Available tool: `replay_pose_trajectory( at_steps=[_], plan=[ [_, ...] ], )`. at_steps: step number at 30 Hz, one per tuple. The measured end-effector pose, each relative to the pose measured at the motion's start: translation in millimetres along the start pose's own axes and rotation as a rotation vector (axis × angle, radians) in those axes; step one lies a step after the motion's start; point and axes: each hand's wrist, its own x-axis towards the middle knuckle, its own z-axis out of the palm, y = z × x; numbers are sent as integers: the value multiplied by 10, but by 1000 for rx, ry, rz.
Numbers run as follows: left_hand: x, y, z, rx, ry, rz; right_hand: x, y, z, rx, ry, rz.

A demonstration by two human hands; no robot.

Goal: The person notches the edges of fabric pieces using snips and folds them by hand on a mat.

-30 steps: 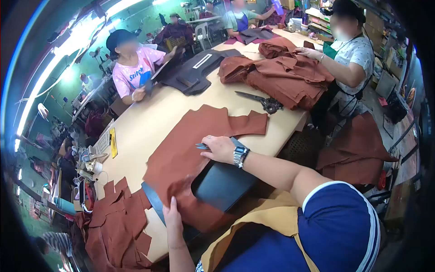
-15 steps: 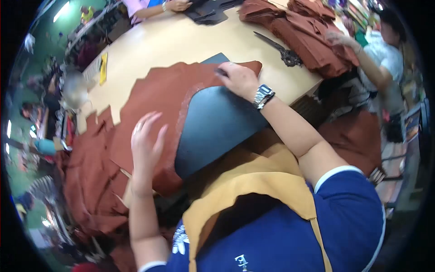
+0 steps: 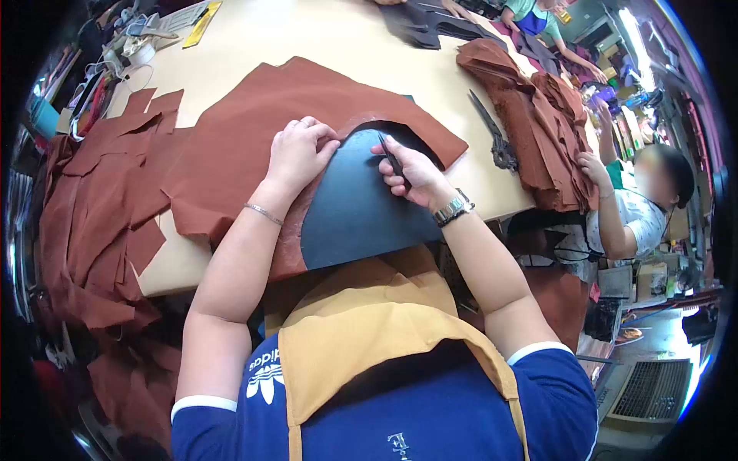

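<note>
A reddish-brown sheet, smooth and matt like thin leather or coated cloth, lies across a pale, plain-topped bench, its near part spread over a flat, blue-grey board. The sheet's inner edge sweeps in a broad curve around the bared board, and a paler, scuffed-looking band runs along that edge. The left hand rests on the sheet at the curve, its grip pinching the rim between thumb and fingertips. The right hand is over the board, its grip closed around a slim, dark tool whose narrow end points toward the far side; what kind of tool it is cannot be told. On the left, irregular reddish-brown pieces with notched, angular outlines lie layered and creased, drooping past the bench edge. On the right, long-bladed scissors with dark handles lie just beside a thick, rumpled heap of similar brown material, where a co-worker's hand rests at the border. Farther off are flat, dark grey pieces and a straight yellow strip.
</note>
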Motion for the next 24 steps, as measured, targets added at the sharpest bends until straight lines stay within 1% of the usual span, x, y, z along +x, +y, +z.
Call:
replay_pose_trajectory(
  at_steps=[4,8,11,14,17,18,21,24],
  plan=[
    [-37,12,-36,-102,17,-44,326,-66,-61,254,-175,115],
    [-52,-12,13,-129,35,-32,428,-153,-46,300,-164,151],
    [-41,-11,-1,-133,44,-40,430,-173,-27,231,-136,146],
    [-53,-45,38,-124,84,-19,397,-121,-15,214,-178,202],
    [-45,-32,25,-140,75,-33,393,-90,27,274,-92,154],
    [-49,-22,10,-138,64,-34,417,-112,-12,323,-136,163],
    [-40,-11,-8,-145,28,-57,467,-134,-26,343,-157,168],
    [-29,-7,-20,-133,31,-49,477,-152,27,309,-106,136]
  ],
)
